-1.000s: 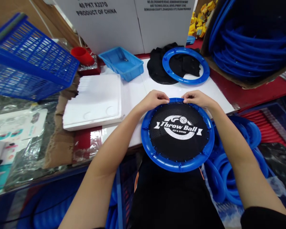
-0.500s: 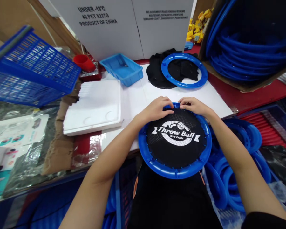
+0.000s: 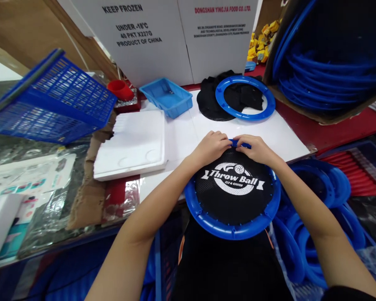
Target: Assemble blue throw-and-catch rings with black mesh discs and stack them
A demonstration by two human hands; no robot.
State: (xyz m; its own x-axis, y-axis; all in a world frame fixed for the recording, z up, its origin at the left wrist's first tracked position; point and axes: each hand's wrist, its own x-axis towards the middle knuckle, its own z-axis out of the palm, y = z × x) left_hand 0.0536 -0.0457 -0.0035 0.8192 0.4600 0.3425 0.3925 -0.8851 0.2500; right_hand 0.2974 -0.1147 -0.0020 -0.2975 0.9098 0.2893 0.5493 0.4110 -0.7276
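A blue plastic ring [image 3: 233,232] rests against my lap and the table's front edge, with a black mesh disc [image 3: 228,209] lying inside it. White "Throw Ball" lettering is printed on the mesh. At the ring's far rim, my left hand [image 3: 213,146] pinches the mesh edge against the ring with bent fingers. Close beside it, my right hand [image 3: 253,148] grips the same rim, thumb on the mesh and fingers over the ring. Small pegs show along the ring's near and side inner edge. The fingers partly hide the far rim.
Another blue ring [image 3: 219,97] lies on black mesh pieces [image 3: 205,106] at the back. Behind my left hand are a light-blue tray [image 3: 175,109], a white foam block [image 3: 131,144] and a blue basket [image 3: 65,100]. A carton [image 3: 319,115] of blue rings stands right.
Both hands have shifted slightly along the far rim, and the fingers have closed more tightly over the mesh edge. The camera view has tilted up a little.
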